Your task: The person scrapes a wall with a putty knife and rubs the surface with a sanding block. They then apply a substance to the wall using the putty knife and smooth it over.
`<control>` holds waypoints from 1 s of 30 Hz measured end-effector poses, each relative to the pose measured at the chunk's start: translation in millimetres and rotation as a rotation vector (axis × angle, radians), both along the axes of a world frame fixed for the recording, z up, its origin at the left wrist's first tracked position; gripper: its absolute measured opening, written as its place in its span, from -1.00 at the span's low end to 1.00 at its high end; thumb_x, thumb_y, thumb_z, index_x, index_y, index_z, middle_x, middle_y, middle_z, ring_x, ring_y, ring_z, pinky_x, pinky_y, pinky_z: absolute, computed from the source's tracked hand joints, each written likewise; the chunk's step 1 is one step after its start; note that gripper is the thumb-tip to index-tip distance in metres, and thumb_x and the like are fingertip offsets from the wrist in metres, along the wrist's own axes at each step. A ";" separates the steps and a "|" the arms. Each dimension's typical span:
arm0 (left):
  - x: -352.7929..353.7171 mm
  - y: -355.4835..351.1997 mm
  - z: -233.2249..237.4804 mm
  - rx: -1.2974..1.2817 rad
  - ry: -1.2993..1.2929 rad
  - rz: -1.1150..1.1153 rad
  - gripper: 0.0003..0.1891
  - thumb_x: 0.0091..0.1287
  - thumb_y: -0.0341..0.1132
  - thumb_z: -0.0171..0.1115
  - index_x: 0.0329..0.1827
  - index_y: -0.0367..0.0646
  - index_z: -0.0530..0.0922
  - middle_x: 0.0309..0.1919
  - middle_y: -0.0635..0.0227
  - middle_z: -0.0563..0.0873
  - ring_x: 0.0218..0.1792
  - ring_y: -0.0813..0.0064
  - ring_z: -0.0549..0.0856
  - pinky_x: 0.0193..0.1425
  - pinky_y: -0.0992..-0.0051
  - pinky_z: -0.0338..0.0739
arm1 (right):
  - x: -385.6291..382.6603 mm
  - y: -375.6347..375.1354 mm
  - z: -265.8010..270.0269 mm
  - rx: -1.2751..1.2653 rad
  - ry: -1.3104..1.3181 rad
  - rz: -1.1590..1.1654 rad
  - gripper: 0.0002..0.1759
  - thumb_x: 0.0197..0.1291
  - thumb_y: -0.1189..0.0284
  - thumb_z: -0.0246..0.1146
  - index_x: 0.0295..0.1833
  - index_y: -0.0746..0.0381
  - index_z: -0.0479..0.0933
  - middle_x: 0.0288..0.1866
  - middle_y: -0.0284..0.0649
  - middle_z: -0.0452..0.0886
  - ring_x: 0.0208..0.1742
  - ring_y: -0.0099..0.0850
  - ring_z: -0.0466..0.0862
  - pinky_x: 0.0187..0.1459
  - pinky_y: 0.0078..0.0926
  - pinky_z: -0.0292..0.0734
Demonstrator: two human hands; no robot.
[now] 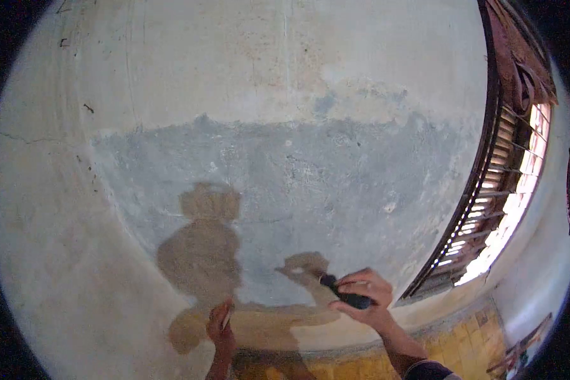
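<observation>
My right hand [373, 291] grips a black-handled tool [354, 299], its narrow front end pointing up and left at the wall. Fingers lie along the top of the handle and the thumb is underneath. Beyond the tip, the wall carries a large rough grey patch [361, 183]; the hand's shadow falls there. Lower and further left, my left hand [219, 322] is raised close to the wall with curled fingers. A thin pale edge shows at its fingers, too small to make out.
To the right is a slatted window [494, 183] with a dark frame and bright light behind it. Cream wall [234, 57] surrounds the grey patch. Yellow tiles [468, 332] run along the bottom. My shadow [202, 253] falls on the patch.
</observation>
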State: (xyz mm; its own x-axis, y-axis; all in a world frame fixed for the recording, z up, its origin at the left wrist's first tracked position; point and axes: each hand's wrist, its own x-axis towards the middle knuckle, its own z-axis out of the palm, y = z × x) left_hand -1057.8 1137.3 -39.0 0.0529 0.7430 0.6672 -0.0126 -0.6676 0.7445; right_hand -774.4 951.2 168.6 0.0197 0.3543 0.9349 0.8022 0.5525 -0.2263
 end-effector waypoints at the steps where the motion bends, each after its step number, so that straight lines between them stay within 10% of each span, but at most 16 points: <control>1: 20.5 8.1 40.3 0.250 0.054 0.030 -0.71 0.43 -0.53 0.07 0.12 -0.14 0.66 0.11 0.17 0.71 0.03 0.09 0.67 0.20 0.20 0.52 | 7.0 -0.8 15.6 0.066 -0.060 -0.044 -0.60 -0.19 0.34 0.68 -0.25 0.23 0.66 -0.18 -0.13 0.71 -0.21 -0.33 0.72 -0.24 -0.50 0.64; 13: 149.8 65.2 236.2 1.126 0.354 0.423 -0.61 0.18 -0.17 0.40 0.12 0.30 0.64 0.34 0.53 0.56 0.24 0.27 0.50 0.24 0.24 0.32 | 45.8 13.6 84.6 0.298 -0.109 -0.417 -0.66 -0.03 0.71 0.44 -0.14 0.29 0.52 -0.06 -0.01 0.60 -0.06 -0.11 0.66 -0.11 -0.28 0.62; 19: 165.9 92.8 241.3 1.122 0.412 0.404 -0.57 0.17 -0.15 0.39 0.15 0.36 0.62 0.37 0.64 0.52 0.31 0.39 0.44 0.29 0.29 0.25 | 39.4 16.8 114.2 0.066 -0.056 -0.461 -0.45 0.09 0.66 0.38 0.24 0.14 0.56 0.22 0.02 0.57 0.13 -0.08 0.67 0.00 -0.30 0.65; 30: 159.9 96.5 242.4 1.115 0.459 0.339 -0.53 0.15 -0.19 0.44 0.17 0.34 0.62 0.33 0.68 0.56 0.27 0.48 0.49 0.30 0.37 0.25 | 11.8 49.9 178.2 0.273 -0.063 -0.567 -0.65 0.08 0.58 0.44 0.04 0.18 0.69 0.07 -0.12 0.72 -0.08 -0.24 0.79 -0.12 -0.45 0.71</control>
State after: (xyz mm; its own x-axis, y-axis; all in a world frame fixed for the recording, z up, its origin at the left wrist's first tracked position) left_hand -897.8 1233.8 203.4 0.3637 -0.1921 0.9115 0.3931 -0.8554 -0.3371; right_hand -762.6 1001.1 346.9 0.0764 0.0531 0.9957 0.9945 0.0683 -0.0800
